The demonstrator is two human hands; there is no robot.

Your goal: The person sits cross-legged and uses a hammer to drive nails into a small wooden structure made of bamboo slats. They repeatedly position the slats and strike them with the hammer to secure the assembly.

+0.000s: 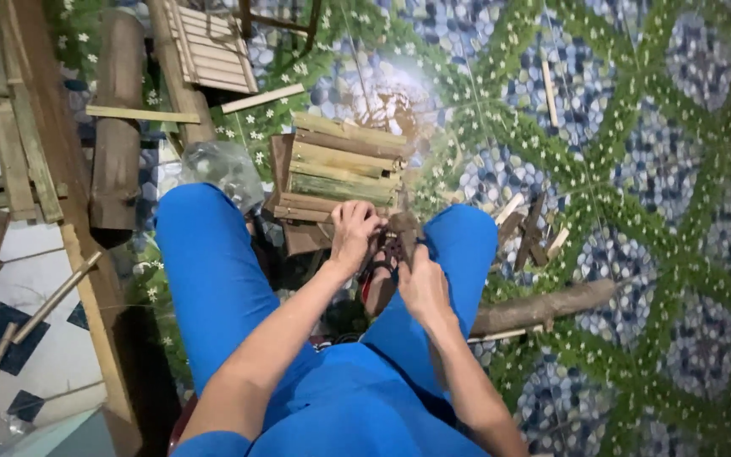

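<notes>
Down between the blue-clad knees, both hands at work on a small slatted bamboo box [336,173]; left hand [354,233] curled over the near edge of the box, fingers bent and pressing down, seemingly to pin it steady against the floor; right hand [420,283] closed round a dark short tool or stick [402,228], tip aimed at the box's near right corner; exactly what that tool is, hard to tell from this angle. Box lying flat on the patterned floor [636,169], slats running crosswise, near edge tucked right up against the shins, kept close and low for control.

Crowded to the left: a thick log [118,127] lying lengthwise just beside a clear plastic bag [222,169], long wooden battens [27,144] stacked along the wall side, another slatted panel [213,51] up at the far edge; little room to swing that way. To the right, a second log [543,306] lying just past the right knee, a scatter of short offcuts [530,228] near it, a loose stick [549,93] well apart; beyond those, open floor stretching far right and forward, easiest side for moving anything out.
</notes>
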